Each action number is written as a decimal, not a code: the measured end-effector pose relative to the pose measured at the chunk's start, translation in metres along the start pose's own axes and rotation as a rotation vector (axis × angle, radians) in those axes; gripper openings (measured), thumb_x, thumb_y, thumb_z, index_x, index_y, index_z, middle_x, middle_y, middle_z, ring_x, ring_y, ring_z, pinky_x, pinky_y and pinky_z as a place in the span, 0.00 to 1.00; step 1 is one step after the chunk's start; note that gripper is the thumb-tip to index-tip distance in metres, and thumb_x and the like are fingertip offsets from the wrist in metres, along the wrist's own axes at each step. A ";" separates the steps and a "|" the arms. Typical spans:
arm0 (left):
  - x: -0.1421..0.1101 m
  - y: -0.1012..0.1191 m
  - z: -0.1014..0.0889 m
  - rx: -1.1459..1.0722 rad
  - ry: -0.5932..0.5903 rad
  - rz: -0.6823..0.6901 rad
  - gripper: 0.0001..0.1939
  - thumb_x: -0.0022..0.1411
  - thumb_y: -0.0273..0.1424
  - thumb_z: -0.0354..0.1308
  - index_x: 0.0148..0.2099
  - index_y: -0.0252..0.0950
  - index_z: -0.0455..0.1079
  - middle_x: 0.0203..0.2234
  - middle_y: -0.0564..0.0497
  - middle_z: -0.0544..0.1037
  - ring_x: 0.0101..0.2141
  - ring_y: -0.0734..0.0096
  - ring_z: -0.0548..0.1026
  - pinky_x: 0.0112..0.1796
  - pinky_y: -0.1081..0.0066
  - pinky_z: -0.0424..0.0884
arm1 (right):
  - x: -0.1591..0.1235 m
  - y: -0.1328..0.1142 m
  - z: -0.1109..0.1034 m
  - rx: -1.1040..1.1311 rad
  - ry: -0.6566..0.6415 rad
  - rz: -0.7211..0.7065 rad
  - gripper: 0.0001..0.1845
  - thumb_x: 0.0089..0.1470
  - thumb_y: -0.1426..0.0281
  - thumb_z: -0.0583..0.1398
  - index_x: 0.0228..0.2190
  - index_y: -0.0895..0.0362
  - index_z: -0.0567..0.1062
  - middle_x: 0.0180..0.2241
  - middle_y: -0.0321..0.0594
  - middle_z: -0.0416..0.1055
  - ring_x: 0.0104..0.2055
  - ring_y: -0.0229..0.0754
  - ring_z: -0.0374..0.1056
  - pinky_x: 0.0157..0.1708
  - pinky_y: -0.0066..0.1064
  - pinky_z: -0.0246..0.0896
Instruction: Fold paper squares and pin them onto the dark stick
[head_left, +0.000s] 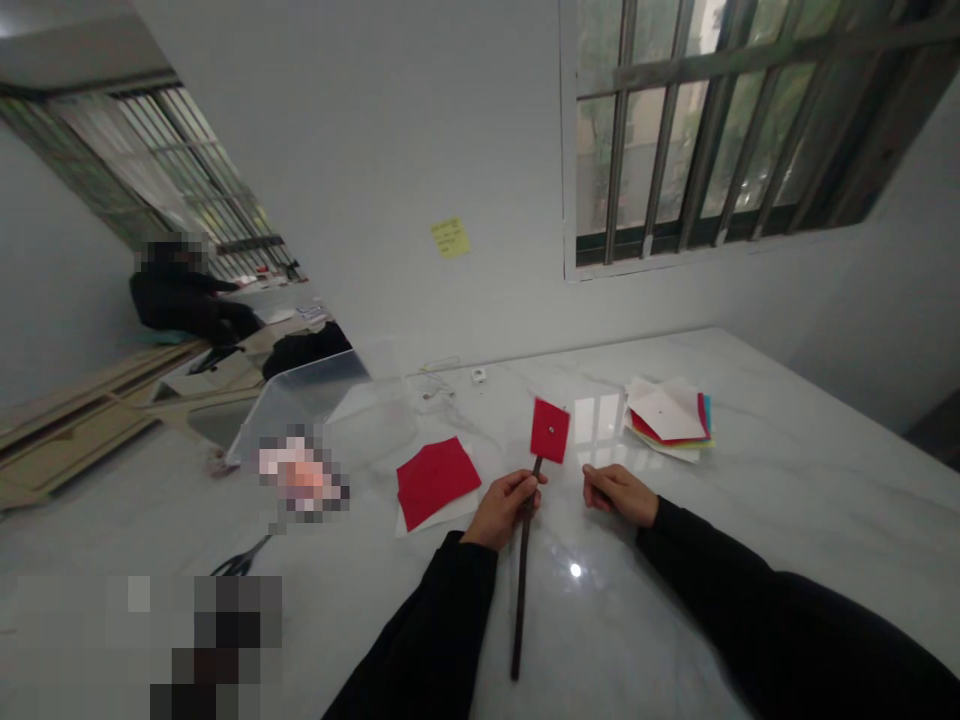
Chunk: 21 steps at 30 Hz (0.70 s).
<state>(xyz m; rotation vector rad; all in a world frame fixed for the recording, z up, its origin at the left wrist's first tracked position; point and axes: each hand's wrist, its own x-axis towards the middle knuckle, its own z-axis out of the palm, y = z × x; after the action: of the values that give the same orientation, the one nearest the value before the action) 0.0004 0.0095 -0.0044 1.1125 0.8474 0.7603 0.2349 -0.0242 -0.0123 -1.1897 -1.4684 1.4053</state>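
On the left, red paper (439, 480) lies over white paper (444, 516) on the shiny table (611, 640). Next, the left hand (501, 510) has its fingers clamped on a dark stick (520, 590), near the red square (550, 430) at its far end. The right hand (621, 495) has its fingers curled together. Far right is a pile of colored paper (667, 412).

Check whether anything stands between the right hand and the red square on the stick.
Nothing visible does: only bare tabletop shows between the right hand and the red square. The left hand grips the dark stick just below the square, beside that path.
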 end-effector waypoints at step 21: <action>0.000 -0.003 0.003 0.089 -0.107 -0.018 0.26 0.53 0.48 0.66 0.43 0.29 0.75 0.23 0.53 0.71 0.24 0.78 0.66 0.28 0.74 0.58 | 0.001 0.010 -0.025 0.076 0.119 0.035 0.34 0.56 0.44 0.54 0.49 0.59 0.75 0.23 0.33 0.67 0.19 0.32 0.54 0.19 0.25 0.49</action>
<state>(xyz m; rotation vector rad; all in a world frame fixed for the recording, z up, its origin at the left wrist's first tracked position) 0.0036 0.0073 -0.0069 1.2126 0.8061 0.6467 0.2592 -0.0166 -0.0203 -1.2347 -1.3075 1.3773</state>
